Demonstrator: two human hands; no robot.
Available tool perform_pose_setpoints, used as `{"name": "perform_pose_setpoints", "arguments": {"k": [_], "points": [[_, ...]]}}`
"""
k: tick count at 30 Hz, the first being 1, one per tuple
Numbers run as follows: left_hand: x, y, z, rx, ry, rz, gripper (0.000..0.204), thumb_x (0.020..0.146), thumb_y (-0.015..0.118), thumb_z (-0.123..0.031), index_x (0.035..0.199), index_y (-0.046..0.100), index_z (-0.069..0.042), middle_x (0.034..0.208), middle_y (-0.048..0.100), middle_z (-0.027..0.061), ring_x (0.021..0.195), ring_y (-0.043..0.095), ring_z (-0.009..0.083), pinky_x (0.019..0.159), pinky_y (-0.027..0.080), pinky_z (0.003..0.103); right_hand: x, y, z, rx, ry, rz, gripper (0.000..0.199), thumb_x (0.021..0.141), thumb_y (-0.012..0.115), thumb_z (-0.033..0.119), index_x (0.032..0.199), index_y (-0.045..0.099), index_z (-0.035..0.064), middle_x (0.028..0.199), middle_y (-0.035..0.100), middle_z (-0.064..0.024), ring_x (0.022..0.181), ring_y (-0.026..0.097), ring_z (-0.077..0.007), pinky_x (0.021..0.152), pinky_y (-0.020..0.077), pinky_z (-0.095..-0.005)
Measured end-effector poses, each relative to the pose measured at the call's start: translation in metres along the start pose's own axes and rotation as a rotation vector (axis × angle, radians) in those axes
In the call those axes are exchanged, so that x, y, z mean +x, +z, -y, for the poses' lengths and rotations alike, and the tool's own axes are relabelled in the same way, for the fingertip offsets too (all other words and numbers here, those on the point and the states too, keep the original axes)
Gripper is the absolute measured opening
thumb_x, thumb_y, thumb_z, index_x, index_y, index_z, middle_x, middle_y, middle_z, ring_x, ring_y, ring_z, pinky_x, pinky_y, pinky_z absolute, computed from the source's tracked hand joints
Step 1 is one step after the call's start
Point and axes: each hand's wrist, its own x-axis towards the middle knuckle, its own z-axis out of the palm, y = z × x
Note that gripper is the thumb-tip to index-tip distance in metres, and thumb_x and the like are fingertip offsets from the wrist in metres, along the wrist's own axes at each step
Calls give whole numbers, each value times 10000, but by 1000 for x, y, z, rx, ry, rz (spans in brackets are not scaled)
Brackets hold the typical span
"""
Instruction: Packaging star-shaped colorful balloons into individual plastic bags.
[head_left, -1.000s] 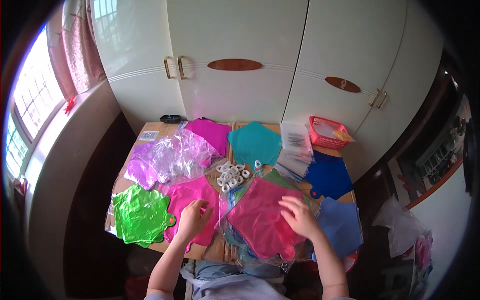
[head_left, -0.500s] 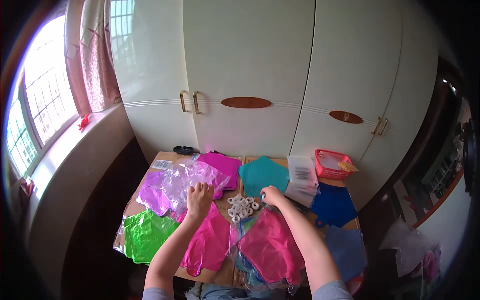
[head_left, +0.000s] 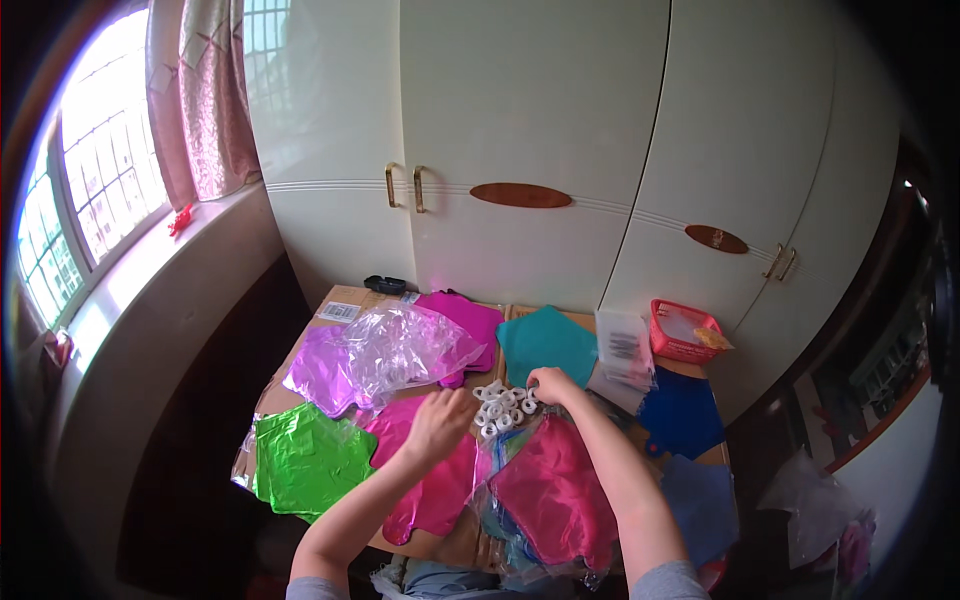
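My left hand (head_left: pixel 443 422) hangs over the pink foil balloon (head_left: pixel 425 480), slightly blurred, its fingers curled closed; whatever they hold, if anything, is hidden. My right hand (head_left: pixel 554 385) is closed in a pinch at the right edge of a pile of small white ring-shaped rolls (head_left: pixel 500 408), just below the teal foil balloon (head_left: pixel 546 340). What sits between its fingertips cannot be made out. A second pink balloon (head_left: pixel 560 490), flat in clear plastic, lies beneath my right forearm. Crumpled clear plastic (head_left: pixel 400 345) covers part of a purple balloon (head_left: pixel 322 370).
Flat green (head_left: pixel 315 460), magenta (head_left: pixel 465 325), dark blue (head_left: pixel 682 412) and grey-blue (head_left: pixel 698 505) balloons lie around the cardboard surface (head_left: pixel 270 400). A red basket (head_left: pixel 685 335) and clear packets (head_left: pixel 625 348) stand at the back right. A black tray (head_left: pixel 390 286) sits near the cabinet doors (head_left: pixel 520 250).
My left hand has left the clear plastic and moved right and nearer, toward the white rolls. My right hand stays near the teal balloon's lower edge, now beside the rolls. The whole view shifts slightly.
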Motion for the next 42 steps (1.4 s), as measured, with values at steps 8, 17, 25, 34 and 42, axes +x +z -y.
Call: {"name": "perform_pose_setpoints", "arguments": {"k": [8,17,25,34,42], "points": [[-7,42,-19,-256,-243,151,214,766,554,-81,976,513,-71,875,512,129,788,613,303,617,517,407,11,15,8,47,-39,-39,258,697,606,109,944,675,90,951,663,-130,908,626,-294,811,495,-375],[-14,22,-14,-330,-368,46,212,751,561,-72,962,543,-56,931,537,144,813,596,337,660,499,424,-27,-8,20,-24,-288,-270,310,765,572,93,1068,610,43,1037,603,-170,959,580,-349,838,471,-407],[-67,-55,-61,-767,-682,383,338,827,646,-310,963,628,-1,813,652,170,747,652,297,660,511,362,-237,-29,62,165,-520,-162,239,806,611,127,1024,619,30,1040,609,-118,957,593,-282,846,474,-363],[-99,-31,-83,-1359,-955,387,215,869,616,-199,890,615,15,662,597,22,543,533,76,485,429,241,-327,17,64,204,-335,-262,313,758,689,142,1052,633,51,1064,610,-92,999,569,-262,860,466,-357],[-88,-19,-84,-1021,-837,159,189,853,607,-171,853,587,16,677,619,77,583,578,124,539,455,269,-346,35,73,26,-297,-324,505,714,726,272,1145,567,66,1189,511,-89,1136,459,-259,944,388,-409]]}}
